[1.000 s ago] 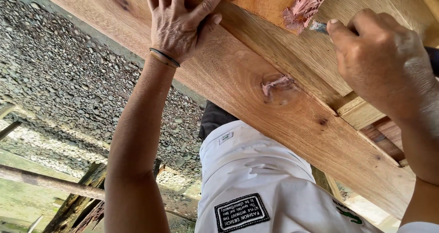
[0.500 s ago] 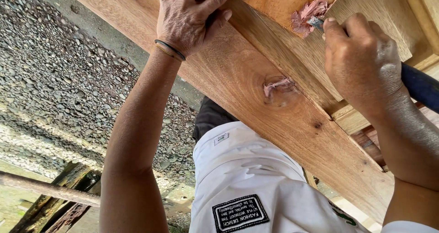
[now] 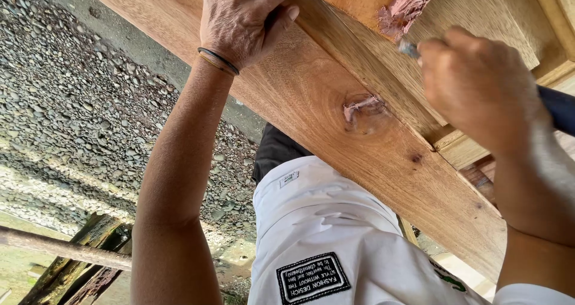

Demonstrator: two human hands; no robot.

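While the left hand (image 3: 245,23) lies flat, fingers spread, on the wooden plank (image 3: 311,95), the right hand (image 3: 479,86) is fisted round a blue-handled tool (image 3: 557,108), tip at pinkish putty (image 3: 402,11) on the upper board. Black-and-white rectangular label (image 3: 312,278) sits low on the white garment (image 3: 335,233)

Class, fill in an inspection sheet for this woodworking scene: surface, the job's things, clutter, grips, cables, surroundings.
Surface: wooden beam, sloping across the view, with a knot.
Job's things: pink filler smeared on the upper board; a smaller filler patch in the knot; tool with its tip just below the upper smear.
Clutter: nothing seen.
Grips: left hand flat on the beam, thumb spread, wristband on; right hand closed round the tool, dark handle sticking out behind.
Cables: nothing seen.
Surroundings: pebble ground; weathered timbers lower left; white shirt with a patch.
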